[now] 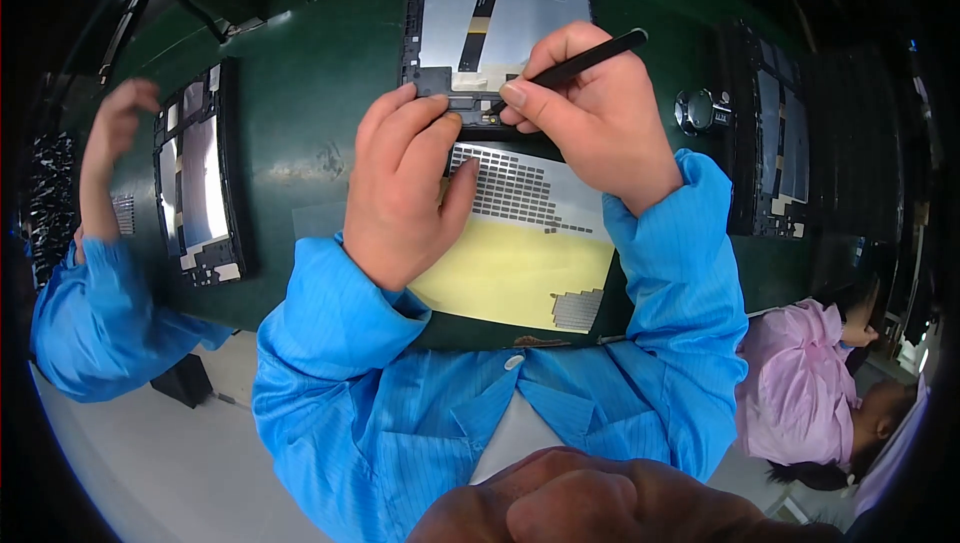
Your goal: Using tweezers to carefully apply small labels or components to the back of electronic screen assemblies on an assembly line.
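Note:
A tablet-like device frame (530, 18) with a silver back plate, a black ribbon strip and a black border lies in front of me. My left hand (400, 193) rests its outstretched fingertips on the frame's near edge; its thumb stands apart, over a sheet of small dark stickers (510, 188). My right hand (605, 118) pinches slim black tweezers (585, 60), slanted down to the left. Their tip is at the near border by a small gold-coloured part (490, 119); whether it grips anything is too small to tell. The sheet's yellow half (500, 268) lies nearer me, with more grey stickers at its corner.
Similar device frames stand at the left (205, 178) and right (780, 133) of the green table (300, 158). A small round metal object (702, 111) sits beside the right one. A co-worker in a blue sleeve (110, 308) works at the left; a person in pink (795, 383) is at the right.

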`<state>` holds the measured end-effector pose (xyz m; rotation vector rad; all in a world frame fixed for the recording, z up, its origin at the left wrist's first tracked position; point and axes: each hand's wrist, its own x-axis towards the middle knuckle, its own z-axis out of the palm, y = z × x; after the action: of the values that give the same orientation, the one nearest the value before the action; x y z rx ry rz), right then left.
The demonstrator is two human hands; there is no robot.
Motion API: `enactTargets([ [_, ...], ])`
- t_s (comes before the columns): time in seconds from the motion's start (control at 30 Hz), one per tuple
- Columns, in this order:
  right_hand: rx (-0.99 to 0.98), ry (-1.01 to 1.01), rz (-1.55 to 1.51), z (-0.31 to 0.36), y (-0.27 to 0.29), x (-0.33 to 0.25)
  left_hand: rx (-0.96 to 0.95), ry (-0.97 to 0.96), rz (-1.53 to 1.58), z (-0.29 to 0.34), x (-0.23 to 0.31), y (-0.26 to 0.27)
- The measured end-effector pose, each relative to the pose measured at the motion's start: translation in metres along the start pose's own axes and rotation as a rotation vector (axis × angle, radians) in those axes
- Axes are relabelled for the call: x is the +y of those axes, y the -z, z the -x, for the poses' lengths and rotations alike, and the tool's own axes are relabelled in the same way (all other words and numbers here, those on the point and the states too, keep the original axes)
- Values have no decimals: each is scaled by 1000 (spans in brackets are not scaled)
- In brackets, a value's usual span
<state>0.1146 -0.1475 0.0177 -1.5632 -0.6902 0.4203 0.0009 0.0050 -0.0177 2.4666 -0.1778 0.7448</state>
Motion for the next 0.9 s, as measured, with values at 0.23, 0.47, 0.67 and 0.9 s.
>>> enactTargets([
  [0.23, -54, -8, 55, 7, 5, 1, -26, -14, 3, 3, 5, -1],
  [0.47, 259, 20, -278, 46, 17, -7, -22, -47, -143, 3, 8, -3],
  [0.67, 58, -547, -246, 152, 35, 13, -584, -326, 369, 5, 34, -15],
  [0.9, 13, -500, -92, 160, 35, 16, -671, -299, 218, 7, 44, -29],
])
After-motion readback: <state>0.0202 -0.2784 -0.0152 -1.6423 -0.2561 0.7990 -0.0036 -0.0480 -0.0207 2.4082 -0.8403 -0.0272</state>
